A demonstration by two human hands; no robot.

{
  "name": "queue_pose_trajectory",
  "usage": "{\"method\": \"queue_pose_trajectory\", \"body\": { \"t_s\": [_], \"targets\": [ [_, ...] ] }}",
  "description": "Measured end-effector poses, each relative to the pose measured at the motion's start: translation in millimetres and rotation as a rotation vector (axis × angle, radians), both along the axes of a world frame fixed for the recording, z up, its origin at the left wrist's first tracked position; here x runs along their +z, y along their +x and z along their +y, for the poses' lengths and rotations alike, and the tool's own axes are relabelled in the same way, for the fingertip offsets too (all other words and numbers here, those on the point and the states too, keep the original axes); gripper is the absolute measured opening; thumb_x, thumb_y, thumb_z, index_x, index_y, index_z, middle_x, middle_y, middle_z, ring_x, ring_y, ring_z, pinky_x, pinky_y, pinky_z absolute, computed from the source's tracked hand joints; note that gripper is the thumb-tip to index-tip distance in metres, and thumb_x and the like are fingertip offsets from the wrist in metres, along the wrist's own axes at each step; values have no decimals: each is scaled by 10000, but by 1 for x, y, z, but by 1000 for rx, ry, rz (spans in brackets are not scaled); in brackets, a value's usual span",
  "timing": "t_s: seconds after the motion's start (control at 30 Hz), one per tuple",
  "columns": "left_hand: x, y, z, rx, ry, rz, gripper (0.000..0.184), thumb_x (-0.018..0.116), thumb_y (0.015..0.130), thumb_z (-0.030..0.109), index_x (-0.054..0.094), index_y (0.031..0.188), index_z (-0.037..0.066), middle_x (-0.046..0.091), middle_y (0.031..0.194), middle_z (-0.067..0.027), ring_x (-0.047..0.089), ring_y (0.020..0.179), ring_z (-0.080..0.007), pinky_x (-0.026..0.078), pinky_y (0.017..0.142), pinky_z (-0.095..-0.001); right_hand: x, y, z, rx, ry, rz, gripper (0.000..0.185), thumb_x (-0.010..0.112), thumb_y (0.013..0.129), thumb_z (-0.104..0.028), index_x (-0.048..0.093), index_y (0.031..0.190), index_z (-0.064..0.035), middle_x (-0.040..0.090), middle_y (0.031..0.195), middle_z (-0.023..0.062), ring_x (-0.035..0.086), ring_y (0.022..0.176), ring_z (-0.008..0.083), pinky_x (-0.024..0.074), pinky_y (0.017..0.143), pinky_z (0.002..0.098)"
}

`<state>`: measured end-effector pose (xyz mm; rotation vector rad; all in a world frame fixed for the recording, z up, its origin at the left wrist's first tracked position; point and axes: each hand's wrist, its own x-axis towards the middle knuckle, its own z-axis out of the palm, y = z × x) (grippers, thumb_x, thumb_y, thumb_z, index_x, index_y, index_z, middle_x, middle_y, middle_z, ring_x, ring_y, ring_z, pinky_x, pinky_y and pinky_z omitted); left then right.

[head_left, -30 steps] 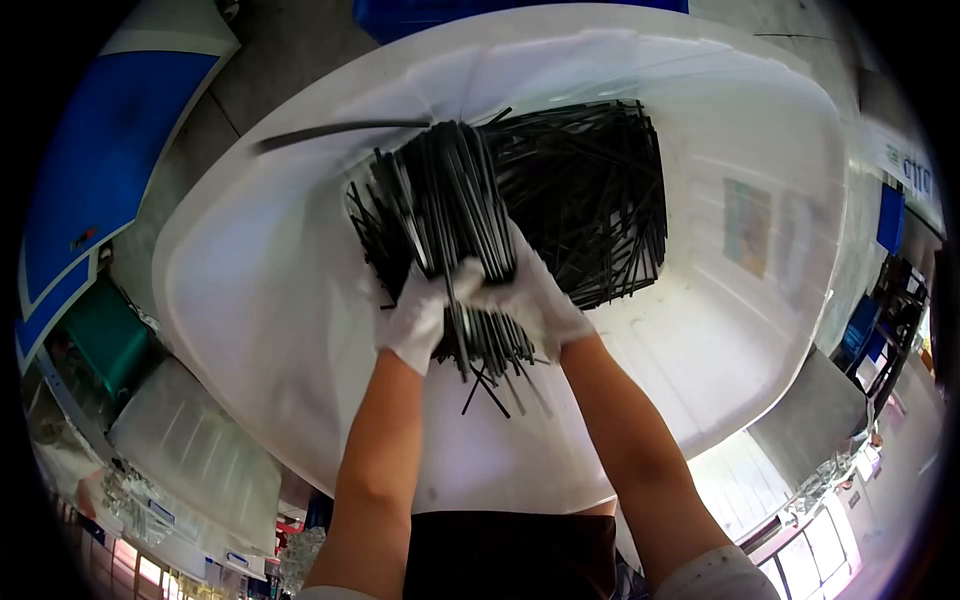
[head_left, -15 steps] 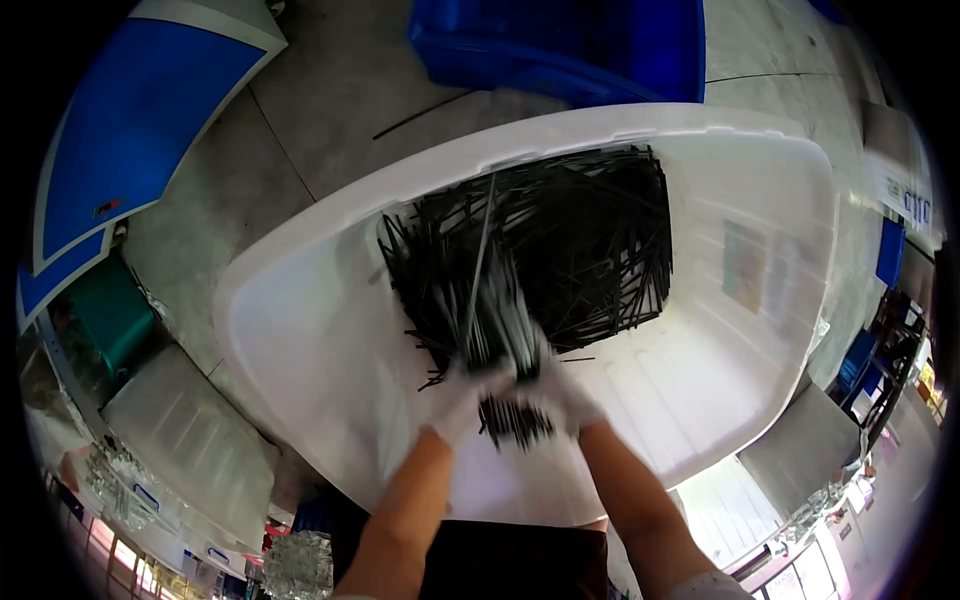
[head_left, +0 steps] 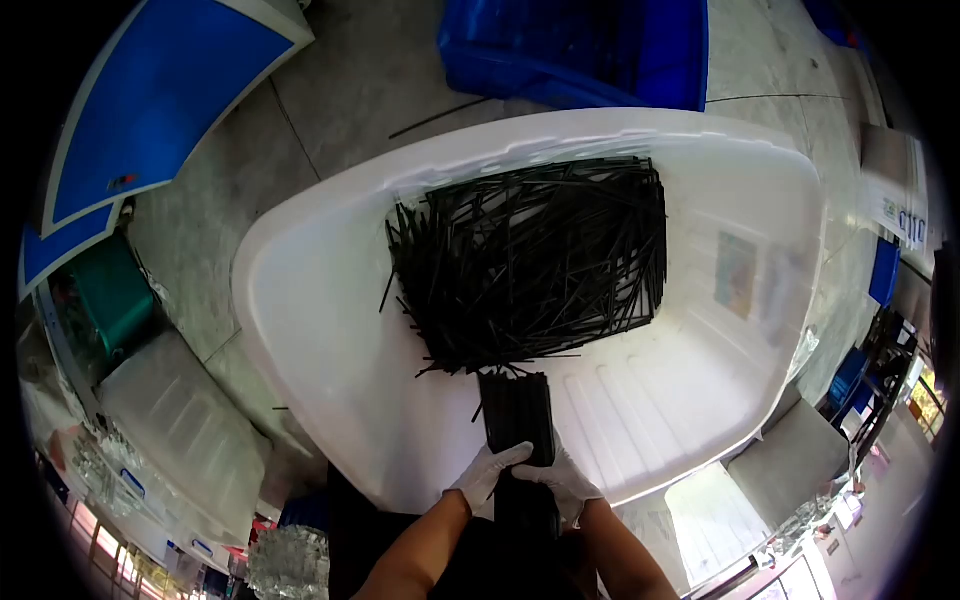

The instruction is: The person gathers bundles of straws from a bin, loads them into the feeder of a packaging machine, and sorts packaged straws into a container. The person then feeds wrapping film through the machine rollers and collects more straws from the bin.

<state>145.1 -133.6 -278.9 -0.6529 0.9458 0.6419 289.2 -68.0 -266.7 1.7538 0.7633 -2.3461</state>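
A bundle of thin black strips (head_left: 518, 412) stands out lengthwise near the white tub's front rim. White-gloved, my left hand (head_left: 487, 473) is wrapped round the bundle's left side. On the right side, my right hand (head_left: 562, 479) grips the same bundle, its fingers across the front. The bundle's top ends look fairly even, with one strip sticking out at the left. Beyond it, a tangled heap of black strips (head_left: 540, 260) lies in the large white tub (head_left: 320, 290).
A blue bin (head_left: 590, 60) stands on the floor behind the tub, with one loose black strip (head_left: 438, 117) beside it. At the left are a blue panel (head_left: 165, 95) and a green container (head_left: 112, 303). A grey box (head_left: 790, 455) is at the right.
Both hands have drawn the bundle away from the heap toward the body. The strips, fanned out earlier, are now gathered close together. The view has shifted, showing more of the blue bin.
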Motion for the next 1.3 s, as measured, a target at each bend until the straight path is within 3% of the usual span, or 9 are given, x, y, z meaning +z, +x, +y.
{"method": "queue_pose_trajectory", "body": {
  "t_s": [0.2,0.33,0.4,0.53,0.7,0.77,0.97,1.03,1.3],
  "targets": [
    [-32,-55,65,192,119,415,552,741,757,124,505,1244,15,601,1141,-89,571,1057,-214,429,961,-328,-21,-91,78,87,241,18,905,724,666,62,280,1430,-131,511,1245,88,550,1084,199,502,905,328],
    [-21,-141,159,-44,333,463,574,606,810,490,582,1147,26,645,1028,-101,601,975,-216,432,898,-329,-39,-167,164,-8,252,303,885,780,617,10,353,1385,-100,617,1050,48,602,948,164,511,850,285],
    [-7,-141,154,2,466,545,411,651,822,319,596,1099,21,637,1023,-94,593,981,-186,431,912,-344,1,-166,157,-214,179,216,844,799,619,-10,387,1349,-101,596,1069,54,597,949,159,523,821,303],
    [72,-112,111,223,445,163,239,679,813,98,618,1025,5,651,909,-56,629,774,-145,512,700,-273,93,-129,99,-264,300,163,827,713,619,127,354,1338,-69,518,957,30,562,822,135,514,682,256],
    [184,-113,65,-134,557,-83,285,672,839,147,637,1083,3,660,967,-41,597,895,-131,470,800,-254,232,-119,40,-337,302,-29,603,648,579,74,501,1153,-38,588,849,23,570,714,127,480,653,244],
    [195,-111,41,-224,808,-16,333,666,839,164,625,1125,-2,660,1025,-59,592,949,-154,442,886,-290,293,-114,16,-276,206,51,750,614,730,34,319,1412,-68,512,1249,111,529,1109,227,437,936,315],
    [336,-146,8,-394,901,257,885,748,710,314,328,1308,-185,454,1340,-201,420,1238,-246,251,1089,-296,369,-120,-40,-277,496,194,734,681,704,20,364,1364,-23,555,1160,99,578,975,210,502,793,299],
    [369,-137,-13,-333,944,495,704,716,743,249,413,1307,-42,547,1216,-120,478,1107,-192,320,1016,-281,377,-113,-57,-240,515,238,661,681,735,10,394,1330,-6,569,1127,101,592,921,196,515,745,291],
    [435,-126,-112,-151,1070,752,679,696,704,189,406,1274,-38,570,1121,-96,483,1085,-182,367,956,-301,416,-110,-122,-1,736,318,739,692,592,71,428,1276,-16,599,1069,83,594,916,177,469,835,281]
  ]
}}
